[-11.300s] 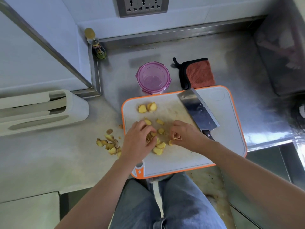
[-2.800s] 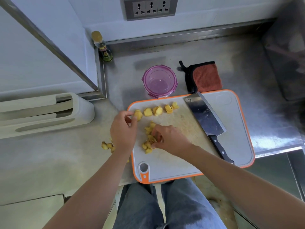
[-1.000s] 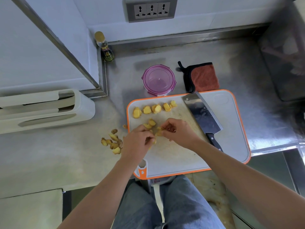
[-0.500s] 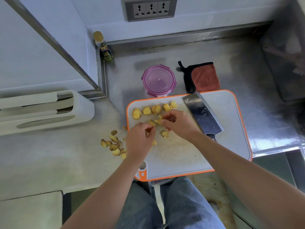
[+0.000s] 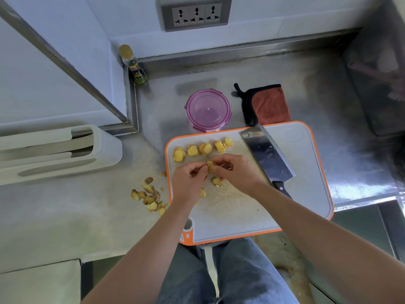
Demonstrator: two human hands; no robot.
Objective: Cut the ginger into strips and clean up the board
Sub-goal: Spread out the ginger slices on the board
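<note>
Steel worktop (image 5: 306, 84) corner beneath a wall socket (image 5: 195, 15).
Over the orange-rimmed board (image 5: 306, 172), left hand (image 5: 189, 178) and right hand (image 5: 237, 172), each grip pinching the same ginger piece (image 5: 210, 165).

The ginger piece (image 5: 210, 165) at the centre of the frame is mostly covered by the fingertips of the left hand (image 5: 188, 178) and the right hand (image 5: 236, 172), which pinch it from either side, so its shape cannot be told. Another slice (image 5: 202, 192) shows only as an edge beside the left wrist. The right forearm hides most of the cleaver (image 5: 267, 156) handle. The board (image 5: 306, 183) covers the lower edges of the pink container (image 5: 208, 110) and the cloth (image 5: 270, 106). The white rack (image 5: 54, 150) runs off the left edge. The bottle (image 5: 134, 69) label, upper left, is too small to read.
</note>
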